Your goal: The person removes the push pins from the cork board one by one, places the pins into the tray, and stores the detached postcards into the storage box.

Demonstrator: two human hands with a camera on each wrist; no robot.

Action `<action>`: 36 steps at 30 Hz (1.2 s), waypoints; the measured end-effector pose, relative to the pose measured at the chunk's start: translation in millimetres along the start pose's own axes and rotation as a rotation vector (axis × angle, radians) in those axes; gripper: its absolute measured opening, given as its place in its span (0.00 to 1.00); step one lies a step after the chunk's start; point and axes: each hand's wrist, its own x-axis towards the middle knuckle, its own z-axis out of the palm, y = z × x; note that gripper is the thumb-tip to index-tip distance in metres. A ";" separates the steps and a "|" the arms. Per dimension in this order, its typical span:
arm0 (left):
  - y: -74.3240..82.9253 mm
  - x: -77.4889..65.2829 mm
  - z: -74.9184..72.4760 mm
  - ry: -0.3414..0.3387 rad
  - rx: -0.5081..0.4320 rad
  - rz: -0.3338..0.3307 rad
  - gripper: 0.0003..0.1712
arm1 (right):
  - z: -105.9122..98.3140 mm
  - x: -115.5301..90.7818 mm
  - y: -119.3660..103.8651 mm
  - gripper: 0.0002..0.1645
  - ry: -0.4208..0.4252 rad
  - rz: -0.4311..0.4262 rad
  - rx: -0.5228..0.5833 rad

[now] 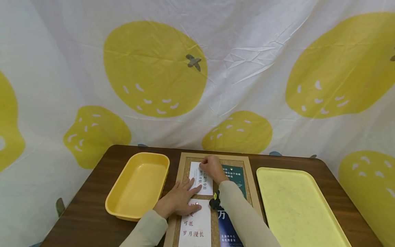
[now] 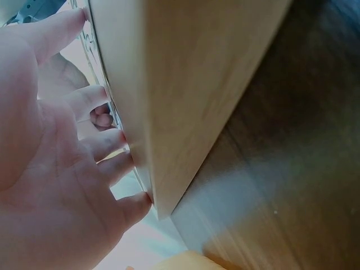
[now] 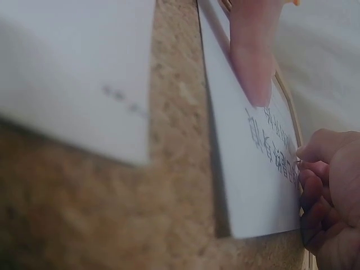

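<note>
A framed cork board (image 1: 215,197) lies on the table with several printed cards on it. On its upper left part is a white card (image 1: 195,171) with dark lettering. My left hand (image 1: 179,200) rests with spread, straight fingers on this card and the white card with red lettering (image 1: 195,223) below it. Near the top of the upper card, my right hand (image 1: 213,168) pinches a small pin (image 3: 298,162) between thumb and fingertips, mostly hidden by them. A dark green card (image 1: 236,175) and a dark blue card (image 1: 228,228) lie to the right, partly behind my right arm.
A yellow-orange basin (image 1: 137,188) stands left of the board. A pale yellow tray (image 1: 299,206) lies to its right. The dark wooden table (image 1: 83,212) ends at a fruit-patterned curtain (image 1: 234,85) behind. Small round pin heads show on the green and the red-lettered cards.
</note>
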 end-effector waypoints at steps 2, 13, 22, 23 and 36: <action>-0.3 0.0 0.3 0.000 0.000 0.002 0.43 | 0.0 0.0 -0.4 0.06 0.004 -0.001 -0.009; -1.3 0.0 0.4 0.010 -0.001 0.007 0.43 | 0.7 1.4 -0.5 0.07 0.028 -0.027 -0.006; -1.2 -0.5 -0.1 0.004 -0.011 0.005 0.43 | 1.4 0.6 0.3 0.07 0.024 -0.009 0.016; -1.2 -0.4 0.0 0.003 -0.012 0.005 0.43 | 1.4 0.0 0.3 0.06 0.022 -0.005 0.020; -1.1 1.1 0.6 0.003 -0.008 0.005 0.43 | 3.6 -0.6 3.0 0.06 0.023 0.001 0.028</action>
